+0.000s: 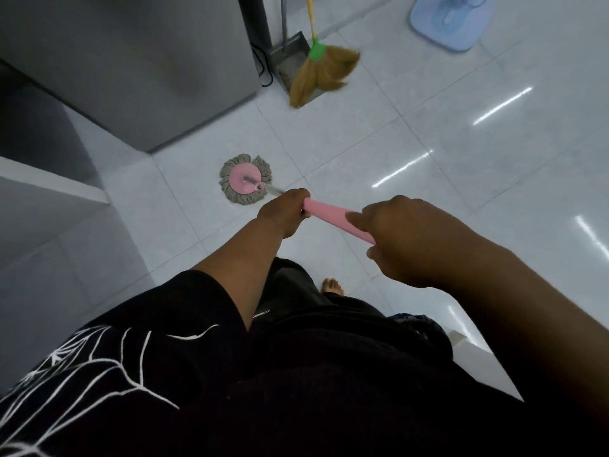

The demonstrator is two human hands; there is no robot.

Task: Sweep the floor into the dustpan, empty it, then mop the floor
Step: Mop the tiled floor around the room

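Observation:
A round mop head point(245, 183) with a pink disc and grey strands lies flat on the white tiled floor point(412, 153), near the corner of a grey appliance. Its pink handle point(329, 217) slants back toward me. My left hand point(284, 212) grips the handle lower down, closer to the mop head. My right hand point(400, 237) grips it higher up, nearer my body. A straw broom point(321, 75) with a green collar and yellow stick leans at the back, its bristles resting over a grey dustpan point(290, 59).
A tall grey appliance point(131, 67) fills the upper left, with a black cable beside it. A white ledge point(49, 183) juts out at the left. A light blue fan base point(451, 21) stands at the top right. My bare foot point(333, 286) is below the handle.

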